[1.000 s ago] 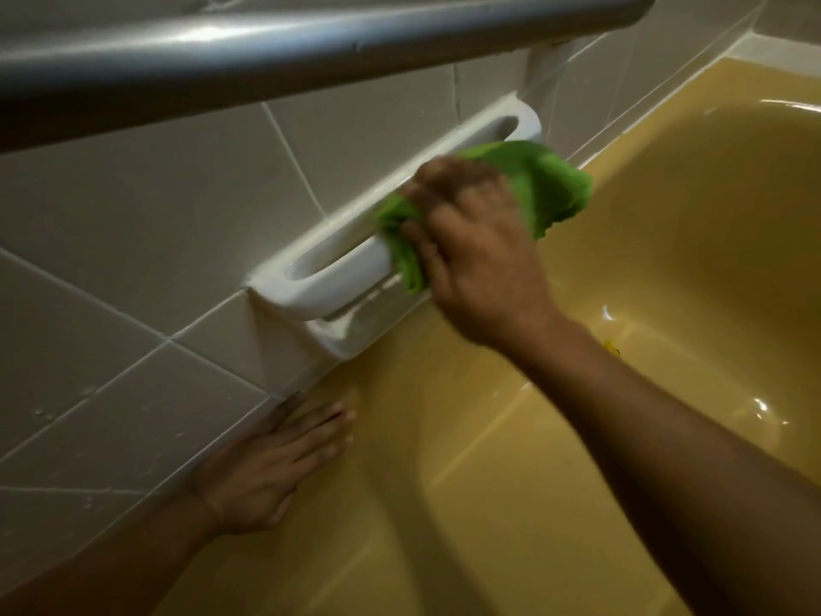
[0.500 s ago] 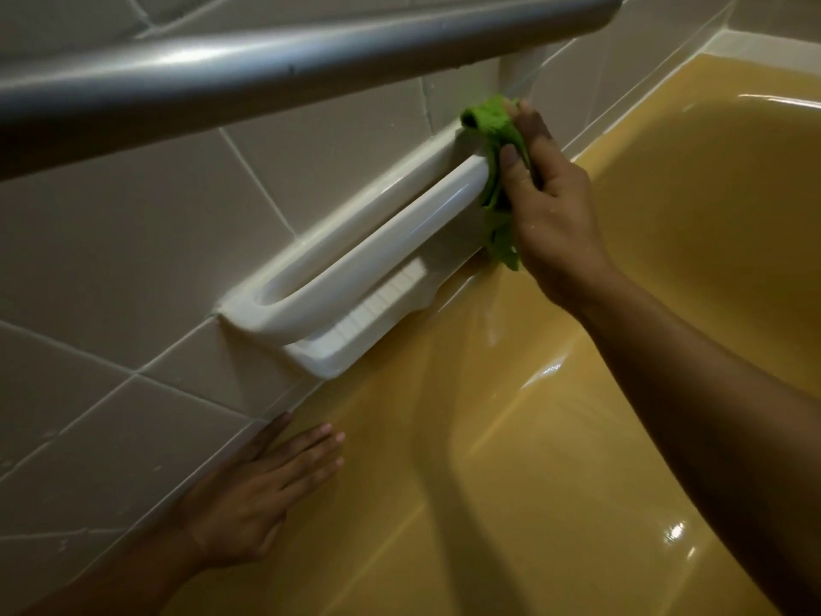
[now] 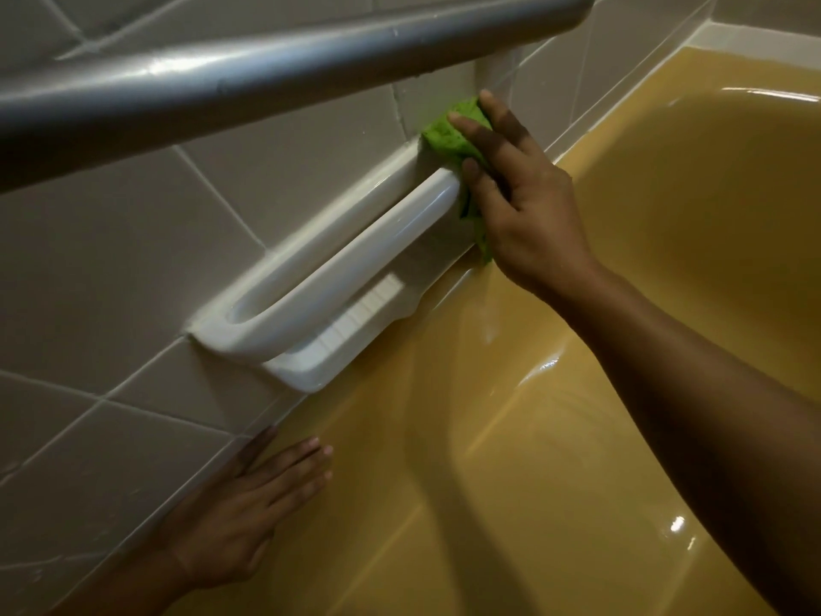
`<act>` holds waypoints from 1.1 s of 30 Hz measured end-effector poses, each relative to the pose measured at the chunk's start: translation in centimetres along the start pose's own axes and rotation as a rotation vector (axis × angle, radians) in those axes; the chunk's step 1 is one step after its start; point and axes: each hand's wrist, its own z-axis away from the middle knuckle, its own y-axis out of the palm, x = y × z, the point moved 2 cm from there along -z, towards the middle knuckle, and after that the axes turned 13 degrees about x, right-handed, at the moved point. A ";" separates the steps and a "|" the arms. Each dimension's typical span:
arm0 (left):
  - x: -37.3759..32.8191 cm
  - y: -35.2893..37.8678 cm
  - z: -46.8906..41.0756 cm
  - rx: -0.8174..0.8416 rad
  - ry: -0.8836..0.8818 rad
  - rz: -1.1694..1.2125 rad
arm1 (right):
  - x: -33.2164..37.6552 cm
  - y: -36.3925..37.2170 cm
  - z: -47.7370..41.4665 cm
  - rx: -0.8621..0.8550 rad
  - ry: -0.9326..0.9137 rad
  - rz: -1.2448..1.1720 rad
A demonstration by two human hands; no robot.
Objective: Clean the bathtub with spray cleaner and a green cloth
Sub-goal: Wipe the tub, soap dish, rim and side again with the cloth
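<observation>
Fingers of right hand: stretched out nearly straight and spread, pressing down on green cloth rather than clenching it, thumb laid against it lower down. Green cloth: bunched up at far end of white ceramic soap dish, right at junction of its handle bar and tiled wall; lower tail hanging under palm, down to rim of yellow bathtub. Right forearm reaching across tub from lower right.

Fingers of left hand: relaxed, straight, close together, holding nothing. Left hand resting flat, palm down, on tub rim just beside wall, well apart from soap dish and cloth.

Soap dish fixed to wall just above tub rim, ridged tray below handle bar. Grey rail crossing upper part of view, close to camera. Glossy highlights on tub's inner slope.
</observation>
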 end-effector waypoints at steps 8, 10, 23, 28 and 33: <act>0.1 0.3 0.0 0.048 -0.002 -0.016 | -2.3 -0.2 -0.6 -0.026 0.072 -0.122; 0.2 0.3 0.0 0.048 0.001 -0.011 | -3.6 0.2 -1.1 -0.059 0.193 -0.346; 0.0 0.8 -0.3 -0.009 0.021 -0.009 | -7.8 4.7 1.3 -0.029 0.273 -0.079; 0.0 0.8 -0.3 -0.002 0.013 -0.036 | -7.2 4.2 0.9 -0.027 0.260 -0.059; 0.1 0.9 -0.3 0.005 0.016 -0.050 | -7.0 4.8 1.1 -0.078 0.289 -0.105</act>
